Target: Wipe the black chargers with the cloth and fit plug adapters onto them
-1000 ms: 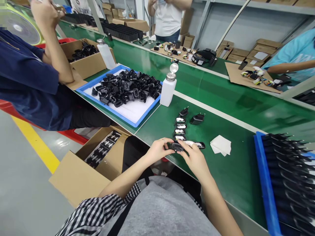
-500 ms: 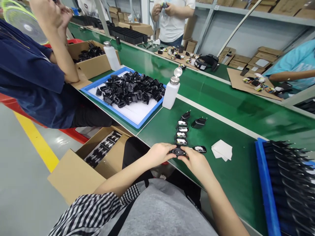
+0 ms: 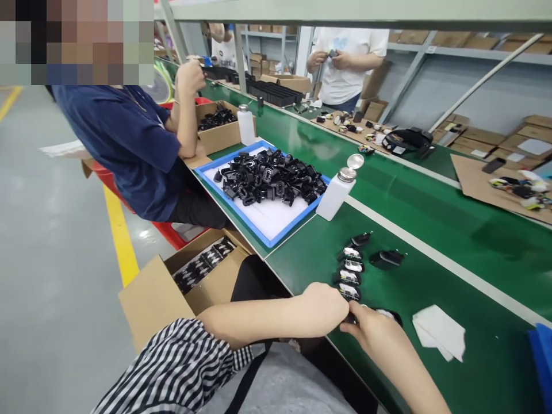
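My left hand (image 3: 323,307) and my right hand (image 3: 373,330) meet at the near edge of the green bench (image 3: 431,276), pinching a small black charger plug (image 3: 351,317) that is mostly hidden between the fingers. Just beyond them lies a short row of black plugs with white labels (image 3: 349,270). One more plug (image 3: 387,259) lies to the right of the row, and another (image 3: 390,315) sits beside my right hand. A folded white cloth (image 3: 437,330) rests to the right.
A white dispenser bottle (image 3: 335,192) stands by a blue tray (image 3: 259,221) heaped with black plugs. A cardboard box (image 3: 172,287) sits on the floor at my left. A seated person in dark blue is on the left; another stands across the bench.
The camera has swung left and up, so the bench shifted right in view. My hands stay together on the plug, now closed more tightly around it.
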### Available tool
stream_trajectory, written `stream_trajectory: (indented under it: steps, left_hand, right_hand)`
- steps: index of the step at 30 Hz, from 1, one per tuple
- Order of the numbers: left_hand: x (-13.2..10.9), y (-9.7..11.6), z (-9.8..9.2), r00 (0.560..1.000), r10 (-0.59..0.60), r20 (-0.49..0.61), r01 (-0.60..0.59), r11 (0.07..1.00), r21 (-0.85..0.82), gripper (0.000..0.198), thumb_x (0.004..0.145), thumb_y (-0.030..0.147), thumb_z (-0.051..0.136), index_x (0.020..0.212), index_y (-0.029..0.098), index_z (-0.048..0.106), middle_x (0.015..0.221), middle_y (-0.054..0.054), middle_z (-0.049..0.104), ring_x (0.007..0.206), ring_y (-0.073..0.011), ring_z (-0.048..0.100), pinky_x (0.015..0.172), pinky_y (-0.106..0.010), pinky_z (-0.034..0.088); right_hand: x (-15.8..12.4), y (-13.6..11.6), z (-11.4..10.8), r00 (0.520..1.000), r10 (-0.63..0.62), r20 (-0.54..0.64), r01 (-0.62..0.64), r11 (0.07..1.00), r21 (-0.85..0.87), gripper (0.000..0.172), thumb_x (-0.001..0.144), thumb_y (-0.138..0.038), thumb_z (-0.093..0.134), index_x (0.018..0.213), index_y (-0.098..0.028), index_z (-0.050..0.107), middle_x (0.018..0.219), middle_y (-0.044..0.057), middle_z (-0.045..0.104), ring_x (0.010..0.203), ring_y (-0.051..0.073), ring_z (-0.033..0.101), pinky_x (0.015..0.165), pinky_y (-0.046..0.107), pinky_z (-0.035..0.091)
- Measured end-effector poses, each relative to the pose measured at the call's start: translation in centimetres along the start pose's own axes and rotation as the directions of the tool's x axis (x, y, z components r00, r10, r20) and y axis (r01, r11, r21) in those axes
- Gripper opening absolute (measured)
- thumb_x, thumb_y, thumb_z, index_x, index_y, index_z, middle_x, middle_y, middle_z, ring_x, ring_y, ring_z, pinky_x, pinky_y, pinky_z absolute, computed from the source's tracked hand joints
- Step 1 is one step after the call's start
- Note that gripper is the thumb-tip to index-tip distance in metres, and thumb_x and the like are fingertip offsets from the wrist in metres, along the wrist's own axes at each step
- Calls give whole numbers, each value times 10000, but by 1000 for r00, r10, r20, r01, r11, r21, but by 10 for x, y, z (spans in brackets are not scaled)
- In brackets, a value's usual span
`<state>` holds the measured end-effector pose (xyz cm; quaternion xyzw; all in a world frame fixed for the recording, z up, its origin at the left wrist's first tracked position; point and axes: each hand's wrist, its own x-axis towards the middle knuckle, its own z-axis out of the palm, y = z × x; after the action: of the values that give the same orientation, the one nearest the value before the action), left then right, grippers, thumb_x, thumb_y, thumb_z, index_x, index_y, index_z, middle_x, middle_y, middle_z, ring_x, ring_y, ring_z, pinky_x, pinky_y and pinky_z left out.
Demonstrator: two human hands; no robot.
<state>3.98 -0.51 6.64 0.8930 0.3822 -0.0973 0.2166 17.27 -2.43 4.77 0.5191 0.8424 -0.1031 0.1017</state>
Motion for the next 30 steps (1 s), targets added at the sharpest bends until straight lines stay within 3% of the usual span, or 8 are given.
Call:
stream_trajectory:
  steps: [6,9,12,18,21,23,26,30]
  left_hand:
    - [-4,-10,19,988,40,-150,-35,999,33,107,694,195,450,708,118,524,654,-79,589,572,-185,571,440,-258,426]
    - [-6,-10,20,986,45,-160,-39,998,45,125,698,202,441,732,115,523,683,-86,590,599,-188,573,450,-262,431]
    - [-6,-8,14,994,45,-104,-41,998,41,101,696,175,448,705,114,528,688,-87,589,609,-183,573,461,-254,429]
    - [-4,8,-11,993,-17,117,15,1000,21,23,630,95,526,635,115,537,698,-85,597,643,-179,574,459,-224,407]
    - [-2,12,-16,989,-47,143,45,999,17,40,604,76,549,619,112,540,690,-80,602,639,-178,573,435,-211,393]
    - [-2,9,-12,994,-12,105,11,1000,15,29,609,87,547,600,114,541,681,-80,603,616,-172,569,410,-209,382]
    - [-3,0,5,997,66,-30,-65,997,40,73,636,124,519,566,118,534,664,-77,596,564,-154,553,380,-211,372]
    - [-4,-6,25,950,117,-289,-88,990,111,120,652,187,487,563,119,528,651,-81,579,562,-156,543,393,-231,390]
  right_hand:
    - [-5,13,19,991,-56,-123,81,974,210,16,734,-205,438,746,-201,428,654,14,605,547,171,586,418,226,395]
    - [-5,16,21,988,-57,-142,101,940,325,7,744,-216,409,748,-212,408,687,15,609,575,163,589,441,221,413]
    - [-4,16,21,985,-66,-158,119,925,361,16,731,-209,420,719,-216,410,704,11,608,592,152,588,472,210,424]
    - [-3,13,27,969,-90,-230,115,989,97,62,716,-207,402,680,-203,452,568,17,569,435,179,555,334,229,349]
    - [-3,15,34,946,-118,-302,161,980,121,100,732,-233,365,688,-204,450,573,28,574,429,181,554,327,231,347]
    - [-2,18,36,942,-114,-314,188,958,217,126,749,-274,341,697,-211,437,595,30,588,447,173,560,346,226,371]
    - [0,20,31,966,-117,-232,199,907,370,143,755,-296,326,737,-217,443,658,36,615,522,159,582,420,210,421]
    - [1,23,23,974,-104,-201,181,889,421,164,723,-290,346,780,-220,483,722,57,634,624,174,599,481,200,446]
